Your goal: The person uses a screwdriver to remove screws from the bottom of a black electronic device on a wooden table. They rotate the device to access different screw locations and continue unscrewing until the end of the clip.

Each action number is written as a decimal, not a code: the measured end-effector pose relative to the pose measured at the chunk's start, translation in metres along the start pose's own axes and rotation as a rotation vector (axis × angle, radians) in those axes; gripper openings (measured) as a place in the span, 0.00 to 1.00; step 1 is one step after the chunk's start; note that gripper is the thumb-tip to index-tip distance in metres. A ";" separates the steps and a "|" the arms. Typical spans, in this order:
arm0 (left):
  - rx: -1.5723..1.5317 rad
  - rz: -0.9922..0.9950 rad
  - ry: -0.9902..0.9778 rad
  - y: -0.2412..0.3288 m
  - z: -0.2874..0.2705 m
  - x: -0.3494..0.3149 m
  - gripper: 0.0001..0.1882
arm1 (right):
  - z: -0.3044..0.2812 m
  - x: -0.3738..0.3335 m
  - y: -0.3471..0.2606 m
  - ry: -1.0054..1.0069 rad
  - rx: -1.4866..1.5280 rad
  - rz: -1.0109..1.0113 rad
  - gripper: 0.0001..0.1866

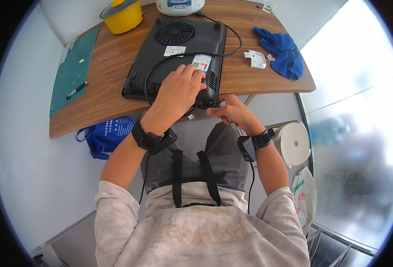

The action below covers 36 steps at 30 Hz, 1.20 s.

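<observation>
A black induction cooker (pixel 202 39) lies upside down on the wooden table, its round vent grille at the far end and its near edge over the table's front edge. My left hand (pixel 179 87) presses on its near part, fingers bent and close together beside a printed label (pixel 202 62). The black power cord (pixel 226 54) loops across the cooker and passes under that hand. Just off the near right corner, my right hand (pixel 235 112) is closed around a slim pale grey thing (pixel 223 103); the fingers hide most of it, so its kind is unclear.
On the table (pixel 112 89) are a yellow pot (pixel 124 20), a white appliance (pixel 178 8), a green cutting mat (pixel 69 75) with a marker (pixel 76 90), a white plastic part (pixel 255 59) and a blue cloth (pixel 283 51). Below stand a blue bag (pixel 109 133) and a cream round container (pixel 292 144).
</observation>
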<state>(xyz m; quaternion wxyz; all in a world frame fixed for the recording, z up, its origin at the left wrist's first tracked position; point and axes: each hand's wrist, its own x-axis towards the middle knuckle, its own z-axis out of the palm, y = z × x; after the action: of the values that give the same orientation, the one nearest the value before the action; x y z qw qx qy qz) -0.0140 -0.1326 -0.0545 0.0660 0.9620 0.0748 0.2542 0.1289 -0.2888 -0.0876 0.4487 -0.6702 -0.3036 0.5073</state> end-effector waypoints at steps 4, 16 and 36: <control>-0.063 0.032 -0.073 -0.005 -0.003 0.005 0.16 | -0.005 -0.001 -0.002 0.014 -0.027 0.005 0.11; 0.093 -0.020 -0.034 0.012 0.003 0.010 0.17 | -0.014 -0.008 -0.011 0.109 -0.206 -0.035 0.14; 0.045 -0.053 0.009 -0.011 0.025 -0.002 0.25 | -0.005 -0.043 -0.022 0.351 -0.559 -0.318 0.19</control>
<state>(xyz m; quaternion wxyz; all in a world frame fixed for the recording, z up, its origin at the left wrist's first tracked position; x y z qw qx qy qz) -0.0045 -0.1240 -0.0792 0.0504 0.9598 0.1061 0.2550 0.1224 -0.3181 -0.0499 0.3668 -0.7883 -0.4490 0.2059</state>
